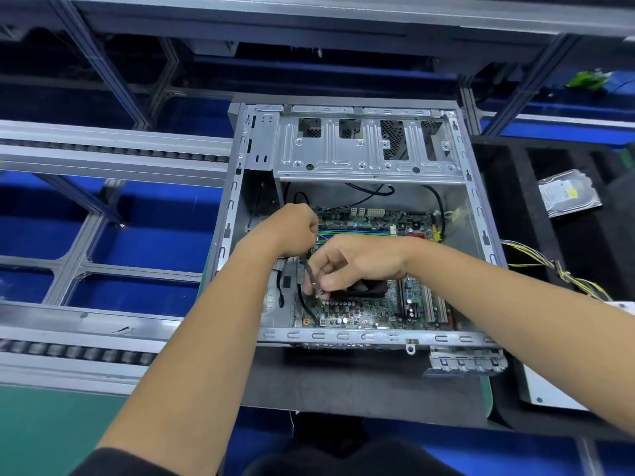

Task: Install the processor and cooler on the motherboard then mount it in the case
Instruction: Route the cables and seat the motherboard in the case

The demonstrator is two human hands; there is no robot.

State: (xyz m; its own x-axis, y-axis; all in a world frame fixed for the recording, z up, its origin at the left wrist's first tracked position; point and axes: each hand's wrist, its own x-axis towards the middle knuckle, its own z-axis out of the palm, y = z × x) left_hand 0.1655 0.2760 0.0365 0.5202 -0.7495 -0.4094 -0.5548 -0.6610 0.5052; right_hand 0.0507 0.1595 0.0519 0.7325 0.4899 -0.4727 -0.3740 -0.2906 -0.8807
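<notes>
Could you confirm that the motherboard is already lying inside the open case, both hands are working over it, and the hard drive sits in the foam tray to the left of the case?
Not quite: the hard drive sits in the foam tray to the right of the case, as the head view shows. The rest holds: the motherboard lies inside the case, with the left hand and right hand over it.
</notes>
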